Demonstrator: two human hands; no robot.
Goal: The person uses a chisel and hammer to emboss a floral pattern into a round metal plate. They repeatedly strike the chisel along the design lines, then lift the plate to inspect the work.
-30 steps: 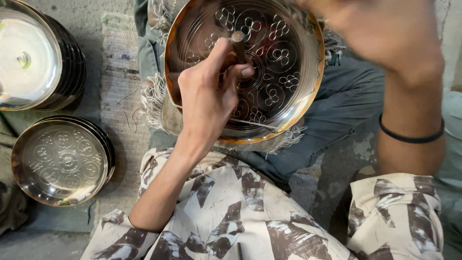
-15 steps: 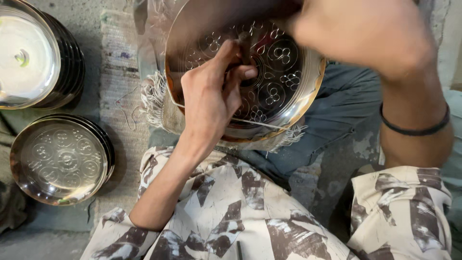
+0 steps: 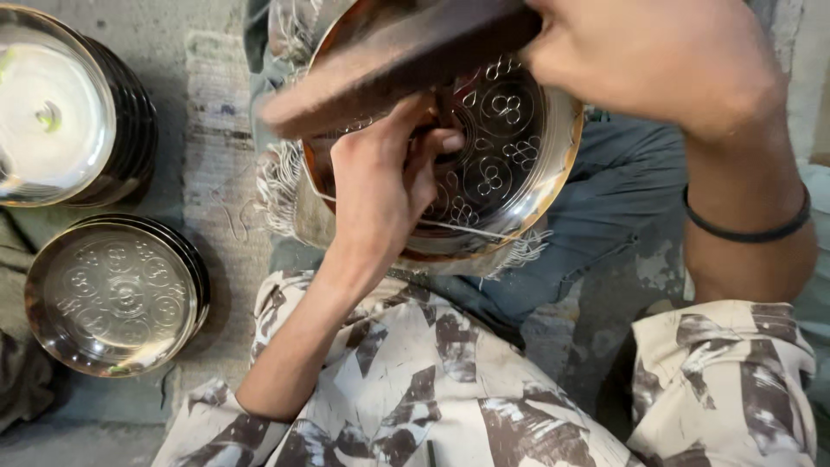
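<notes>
On a worn grey floor, a patterned metal plate (image 3: 510, 164) rests on the lap. The left hand (image 3: 380, 186) pinches a small tool, mostly hidden, against its centre. The right hand (image 3: 657, 60) grips a wooden mallet (image 3: 389, 60) above. Two plate stacks (image 3: 112, 294) sit left of the left hand.

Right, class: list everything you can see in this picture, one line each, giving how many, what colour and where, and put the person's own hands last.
Patterned metal plate: one, silvery with a coppery rim, top centre on the lap.
Wooden block: one, dark brown, blurred, above the plate.
Stack of patterned plates: one stack, silvery, lower left on the floor.
Stack of plain plates: one stack, shiny silver, upper left.
Frayed cloth: one, pale, under the plate.
Wristband: one, black, right wrist.
Left hand: one, pinched on the plate; any tool in it is hidden.
Right hand: one, gripping the wooden block.
</notes>
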